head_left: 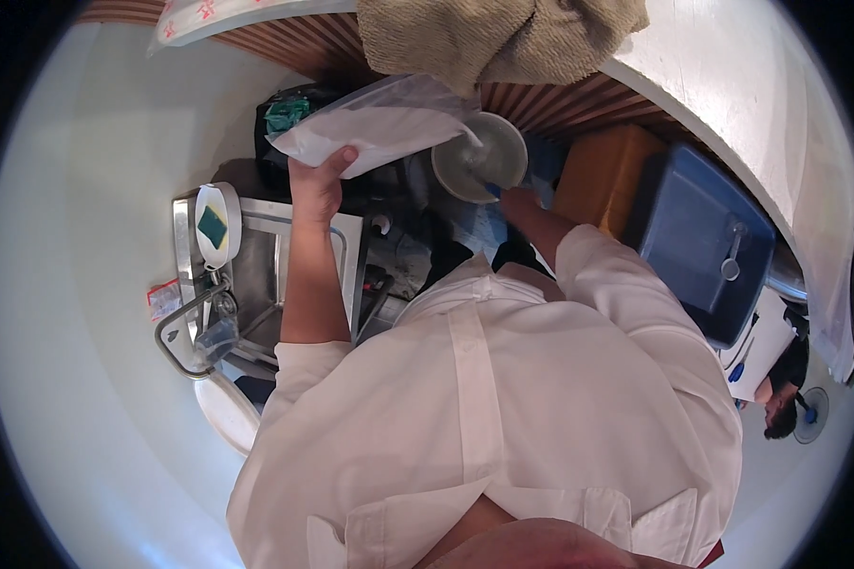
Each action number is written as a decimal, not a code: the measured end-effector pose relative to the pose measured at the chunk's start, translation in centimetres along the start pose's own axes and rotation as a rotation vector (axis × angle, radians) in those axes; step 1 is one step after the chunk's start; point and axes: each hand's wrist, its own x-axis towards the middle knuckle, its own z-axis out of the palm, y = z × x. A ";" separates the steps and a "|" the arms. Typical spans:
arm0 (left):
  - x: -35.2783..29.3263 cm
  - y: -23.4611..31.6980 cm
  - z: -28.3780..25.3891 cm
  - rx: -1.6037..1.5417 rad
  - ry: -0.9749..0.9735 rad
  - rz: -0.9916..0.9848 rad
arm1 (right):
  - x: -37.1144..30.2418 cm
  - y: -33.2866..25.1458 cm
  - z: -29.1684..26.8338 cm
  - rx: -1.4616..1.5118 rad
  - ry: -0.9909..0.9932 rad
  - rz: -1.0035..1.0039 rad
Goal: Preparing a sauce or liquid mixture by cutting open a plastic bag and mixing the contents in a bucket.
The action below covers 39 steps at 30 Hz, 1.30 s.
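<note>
My left hand [320, 185] is closed around one end of a clear plastic bag [380, 123] of white powder, held tilted. The bag's far end reaches over a round, pale bucket [520, 163]. White matter shows in the bucket beneath the bag's mouth and looks like powder falling in. Beside the bucket's near right rim, my right hand [522, 201] is closed on a blue-handled utensil [492, 191]. Most of that utensil is hidden or too small to make out, so its kind does not show.
At left is a steel sink [261, 275] with a curved tap [166, 327]; a green sponge [213, 228] rests on a white dish. A brown towel [503, 38] hangs ahead. Rightward stand an orange-brown box [603, 175] and a blue tub [707, 237] holding a ladle-like utensil. Another person [781, 408] is far right.
</note>
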 end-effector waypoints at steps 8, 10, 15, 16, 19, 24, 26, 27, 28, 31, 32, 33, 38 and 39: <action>0.0 0.0 -0.8 0.035 -0.005 0.003 | -3.1 3.3 -3.1 -0.287 -0.207 -0.118; -0.1 -0.2 -1.0 0.022 -0.004 0.016 | -3.8 4.1 -4.4 -0.307 -0.148 -0.195; 0.5 -0.4 -0.3 -0.010 -0.011 0.016 | 1.2 5.0 -1.1 0.017 0.075 0.083; 0.6 -0.4 -0.3 -0.013 -0.019 0.019 | 1.6 4.5 -1.1 0.147 0.150 0.152; 0.6 -0.6 -0.6 -0.002 -0.028 0.029 | 2.4 2.5 -2.0 -0.061 -0.050 0.156; 0.5 -0.4 -0.7 0.022 -0.023 0.031 | 0.6 0.5 -2.3 -0.025 0.006 0.117; 0.5 -0.3 -0.6 0.031 -0.035 0.018 | 0.2 0.8 -2.1 -0.037 0.004 0.099; 0.5 -0.1 -0.6 0.030 -0.032 0.019 | 0.0 1.5 -2.1 -0.021 0.034 0.063; 0.4 0.0 -0.5 0.035 -0.024 0.021 | -0.1 2.1 -2.1 -0.006 0.065 0.026; 0.3 -0.3 -1.0 0.040 0.007 0.019 | 0.0 3.2 -2.5 -0.083 0.001 -0.059; 0.3 -0.5 -1.2 0.041 0.029 0.016 | 0.0 3.0 -2.3 -0.085 0.000 -0.058; 0.3 -0.6 -1.3 0.040 0.028 0.016 | 0.1 2.5 -2.2 -0.023 -0.010 -0.027; 1.0 -0.7 -0.5 0.019 -0.006 0.038 | 0.2 1.3 0.3 0.200 0.167 0.055; 1.0 -0.7 -0.6 0.020 -0.004 0.038 | -0.1 1.0 0.3 0.127 0.070 0.009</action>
